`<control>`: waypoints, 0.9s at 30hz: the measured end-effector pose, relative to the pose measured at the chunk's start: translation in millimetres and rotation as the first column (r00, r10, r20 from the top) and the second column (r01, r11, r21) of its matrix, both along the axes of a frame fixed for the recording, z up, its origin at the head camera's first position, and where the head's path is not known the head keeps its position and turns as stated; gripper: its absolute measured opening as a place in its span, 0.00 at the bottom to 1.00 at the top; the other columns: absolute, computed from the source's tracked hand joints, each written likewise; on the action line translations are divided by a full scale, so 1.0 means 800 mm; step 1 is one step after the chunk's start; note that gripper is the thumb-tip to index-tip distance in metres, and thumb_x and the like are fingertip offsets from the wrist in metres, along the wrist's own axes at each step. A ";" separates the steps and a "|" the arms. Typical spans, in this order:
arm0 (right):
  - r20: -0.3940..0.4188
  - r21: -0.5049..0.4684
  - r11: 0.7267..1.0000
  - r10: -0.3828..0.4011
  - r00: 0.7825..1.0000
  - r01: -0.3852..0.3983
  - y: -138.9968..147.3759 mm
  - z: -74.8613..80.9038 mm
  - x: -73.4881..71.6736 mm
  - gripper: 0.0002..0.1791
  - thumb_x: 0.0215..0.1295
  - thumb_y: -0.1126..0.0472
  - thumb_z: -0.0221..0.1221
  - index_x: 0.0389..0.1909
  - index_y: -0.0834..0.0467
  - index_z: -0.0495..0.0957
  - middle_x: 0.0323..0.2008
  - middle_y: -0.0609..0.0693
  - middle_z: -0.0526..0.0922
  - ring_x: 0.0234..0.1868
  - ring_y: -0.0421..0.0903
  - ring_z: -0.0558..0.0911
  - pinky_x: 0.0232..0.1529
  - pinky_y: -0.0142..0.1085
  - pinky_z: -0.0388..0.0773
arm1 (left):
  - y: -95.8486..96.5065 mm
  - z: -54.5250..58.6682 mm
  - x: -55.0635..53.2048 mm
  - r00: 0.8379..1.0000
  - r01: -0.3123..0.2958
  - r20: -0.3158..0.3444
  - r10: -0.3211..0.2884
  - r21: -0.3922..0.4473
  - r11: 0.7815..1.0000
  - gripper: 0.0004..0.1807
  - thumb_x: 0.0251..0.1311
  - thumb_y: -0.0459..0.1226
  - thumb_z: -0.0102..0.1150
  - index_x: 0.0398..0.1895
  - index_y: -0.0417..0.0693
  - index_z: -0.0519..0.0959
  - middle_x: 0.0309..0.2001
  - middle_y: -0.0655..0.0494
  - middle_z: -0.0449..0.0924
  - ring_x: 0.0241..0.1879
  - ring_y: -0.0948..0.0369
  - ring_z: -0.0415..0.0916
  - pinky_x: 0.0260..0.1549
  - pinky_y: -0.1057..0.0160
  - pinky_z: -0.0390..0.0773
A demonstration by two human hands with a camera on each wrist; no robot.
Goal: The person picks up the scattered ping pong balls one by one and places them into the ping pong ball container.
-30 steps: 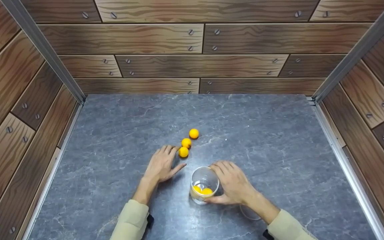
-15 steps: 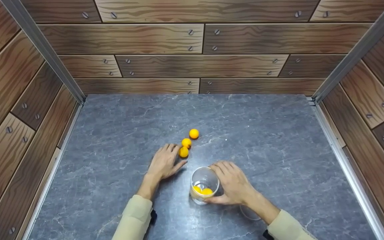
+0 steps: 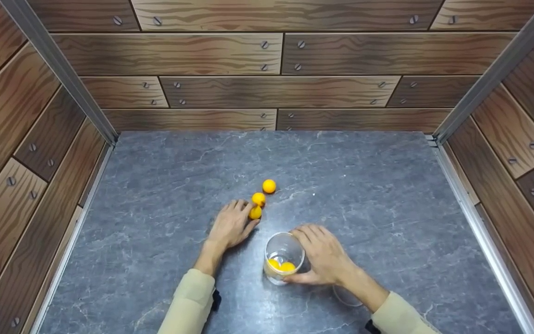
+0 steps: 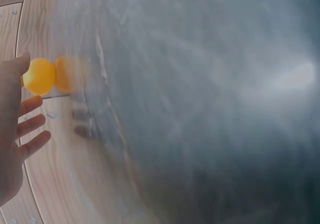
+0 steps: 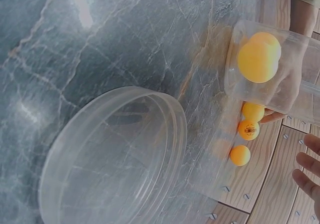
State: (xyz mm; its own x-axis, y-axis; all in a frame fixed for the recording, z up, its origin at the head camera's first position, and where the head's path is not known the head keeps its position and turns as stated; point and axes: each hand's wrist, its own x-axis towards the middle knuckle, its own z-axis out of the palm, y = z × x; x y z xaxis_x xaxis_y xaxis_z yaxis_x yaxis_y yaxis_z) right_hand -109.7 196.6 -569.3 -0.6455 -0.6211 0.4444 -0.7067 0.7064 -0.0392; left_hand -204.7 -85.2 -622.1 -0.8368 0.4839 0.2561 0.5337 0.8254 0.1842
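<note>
My left hand [image 3: 231, 226] has its thumb and index finger on either side of the nearest orange ping-pong ball [image 3: 256, 213], pinching it on the table. In the left wrist view that ball [image 4: 40, 77] shows between thumb and index finger, the other fingers spread. Two more balls, a middle one [image 3: 258, 199] and a far one [image 3: 269, 186], trail off behind it. With thumb and fingers around its side, my right hand [image 3: 325, 255] grips a clear plastic jar [image 3: 284, 246] standing upright. Orange balls [image 5: 258, 59] lie at the jar's bottom.
A clear round lid [image 5: 115, 154] lies on the table beneath my right forearm. The grey marbled tabletop [image 3: 179, 171] is bounded by wood-patterned walls [image 3: 220, 55] at the back and sides, with metal rails [image 3: 489, 250] along the edges.
My left hand has moved slightly forward and right, and its thumb and index finger have closed in on the nearest ball. The right hand and jar have stayed in place.
</note>
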 end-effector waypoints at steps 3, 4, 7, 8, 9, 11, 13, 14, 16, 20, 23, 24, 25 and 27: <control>0.000 -0.005 1.000 0.003 1.000 -0.003 0.000 0.001 0.000 0.55 0.44 0.14 0.64 0.61 0.54 0.77 0.53 0.49 0.84 0.54 0.47 0.83 0.57 0.43 0.83 | 0.002 0.000 0.000 1.000 -0.001 0.016 0.001 -0.005 1.000 0.24 0.74 0.55 0.58 0.64 0.52 0.77 0.53 0.49 0.82 0.54 0.49 0.81 0.55 0.47 0.82; 0.000 -0.007 1.000 0.003 1.000 -0.003 0.000 0.001 0.000 0.55 0.44 0.14 0.64 0.61 0.54 0.77 0.52 0.49 0.84 0.54 0.47 0.83 0.56 0.43 0.83 | 0.003 0.001 0.000 1.000 -0.001 0.020 0.002 -0.007 1.000 0.24 0.74 0.55 0.59 0.64 0.53 0.77 0.53 0.49 0.82 0.54 0.49 0.81 0.55 0.47 0.82; 0.003 -0.006 1.000 0.000 1.000 0.000 0.000 0.001 0.000 0.55 0.43 0.14 0.64 0.60 0.53 0.77 0.52 0.48 0.83 0.54 0.46 0.82 0.56 0.42 0.83 | 0.006 0.002 0.001 1.000 0.002 0.026 -0.001 -0.018 1.000 0.24 0.73 0.54 0.60 0.64 0.54 0.77 0.54 0.50 0.83 0.55 0.49 0.81 0.54 0.47 0.82; 0.003 -0.009 1.000 0.000 1.000 0.000 0.000 0.001 0.000 0.54 0.43 0.15 0.65 0.60 0.53 0.77 0.52 0.48 0.83 0.53 0.46 0.82 0.56 0.42 0.83 | 0.006 0.002 0.001 1.000 0.004 0.020 -0.004 -0.023 1.000 0.24 0.72 0.53 0.61 0.64 0.54 0.76 0.54 0.50 0.83 0.55 0.49 0.81 0.54 0.48 0.82; 0.002 -0.010 1.000 0.002 1.000 -0.002 0.000 0.001 0.000 0.54 0.43 0.15 0.66 0.60 0.53 0.77 0.52 0.48 0.83 0.53 0.46 0.82 0.56 0.42 0.83 | 0.007 0.002 0.001 1.000 0.005 0.013 -0.005 -0.031 1.000 0.23 0.72 0.53 0.62 0.63 0.54 0.76 0.54 0.50 0.83 0.55 0.49 0.81 0.53 0.48 0.81; 0.001 -0.008 1.000 0.001 1.000 -0.001 0.000 0.001 0.000 0.55 0.42 0.16 0.66 0.60 0.53 0.77 0.52 0.48 0.83 0.53 0.47 0.82 0.56 0.43 0.83 | 0.008 0.002 0.002 1.000 0.009 -0.004 -0.009 -0.049 0.999 0.23 0.71 0.53 0.63 0.62 0.54 0.76 0.53 0.50 0.83 0.54 0.50 0.81 0.52 0.48 0.81; -0.003 -0.010 1.000 0.002 1.000 -0.002 0.000 0.001 0.000 0.55 0.42 0.16 0.67 0.60 0.54 0.77 0.52 0.49 0.83 0.53 0.47 0.82 0.56 0.43 0.83 | 0.008 0.002 0.002 1.000 0.011 -0.025 -0.013 -0.062 0.998 0.22 0.71 0.52 0.64 0.61 0.53 0.76 0.52 0.50 0.82 0.53 0.50 0.81 0.51 0.49 0.81; -0.004 -0.009 1.000 0.003 1.000 -0.003 0.000 0.001 0.000 0.55 0.42 0.16 0.67 0.60 0.54 0.77 0.52 0.49 0.84 0.53 0.47 0.82 0.56 0.43 0.83 | 0.008 0.002 0.002 0.999 0.012 -0.034 -0.014 -0.068 0.998 0.22 0.71 0.52 0.64 0.60 0.53 0.76 0.52 0.50 0.82 0.53 0.50 0.81 0.50 0.50 0.81; -0.006 -0.009 1.000 0.003 1.000 -0.003 0.000 0.000 0.000 0.55 0.42 0.16 0.67 0.60 0.54 0.77 0.52 0.49 0.84 0.53 0.47 0.82 0.55 0.43 0.83 | 0.007 0.001 0.002 0.999 0.015 -0.049 -0.019 -0.077 0.997 0.21 0.70 0.51 0.64 0.60 0.53 0.76 0.51 0.51 0.82 0.52 0.50 0.80 0.50 0.50 0.81; -0.011 -0.015 1.000 0.007 1.000 -0.007 0.000 0.000 -0.001 0.55 0.41 0.16 0.67 0.60 0.54 0.77 0.51 0.49 0.84 0.53 0.47 0.82 0.55 0.42 0.83 | 0.006 -0.001 0.003 0.997 0.018 -0.075 -0.024 -0.077 0.997 0.20 0.71 0.50 0.64 0.59 0.53 0.76 0.49 0.50 0.82 0.51 0.50 0.80 0.49 0.51 0.81; -0.015 -0.014 1.000 0.006 1.000 -0.006 0.000 -0.001 -0.001 0.55 0.42 0.15 0.67 0.59 0.54 0.78 0.51 0.49 0.83 0.53 0.47 0.82 0.55 0.42 0.83 | 0.005 0.000 0.005 0.996 0.022 -0.089 -0.028 -0.069 0.997 0.19 0.71 0.50 0.63 0.59 0.53 0.76 0.49 0.50 0.82 0.51 0.50 0.81 0.49 0.51 0.82; -0.016 -0.012 1.000 0.005 1.000 -0.005 0.000 -0.001 0.000 0.55 0.42 0.15 0.67 0.60 0.54 0.78 0.51 0.49 0.84 0.53 0.47 0.82 0.55 0.42 0.83 | 0.005 0.000 0.005 0.995 0.023 -0.091 -0.029 -0.067 0.997 0.19 0.72 0.50 0.63 0.59 0.53 0.76 0.49 0.50 0.83 0.51 0.50 0.81 0.49 0.50 0.82; -0.014 -0.010 1.000 0.004 1.000 -0.005 0.000 0.000 0.000 0.55 0.42 0.15 0.67 0.60 0.55 0.77 0.51 0.49 0.83 0.53 0.47 0.82 0.54 0.43 0.83 | 0.005 0.001 0.006 0.995 0.024 -0.091 -0.030 -0.066 0.998 0.19 0.72 0.50 0.63 0.59 0.53 0.76 0.49 0.50 0.83 0.51 0.50 0.81 0.50 0.50 0.82; -0.007 -0.006 1.000 0.001 1.000 -0.001 0.001 0.000 0.000 0.55 0.42 0.16 0.67 0.60 0.55 0.77 0.51 0.49 0.83 0.53 0.47 0.82 0.54 0.42 0.83 | 0.004 0.004 0.008 0.995 0.027 -0.090 -0.033 -0.066 0.997 0.20 0.72 0.51 0.63 0.59 0.52 0.76 0.50 0.50 0.83 0.52 0.50 0.81 0.50 0.50 0.82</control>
State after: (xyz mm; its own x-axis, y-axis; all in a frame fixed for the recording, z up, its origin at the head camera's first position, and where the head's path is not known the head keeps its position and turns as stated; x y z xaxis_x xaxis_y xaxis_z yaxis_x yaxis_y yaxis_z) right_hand -109.5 197.3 -569.2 -0.6414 -0.6192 0.4530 -0.7078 0.7054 -0.0381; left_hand -198.4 -82.0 -619.3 -0.7964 0.5263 0.2978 0.5703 0.8176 0.0800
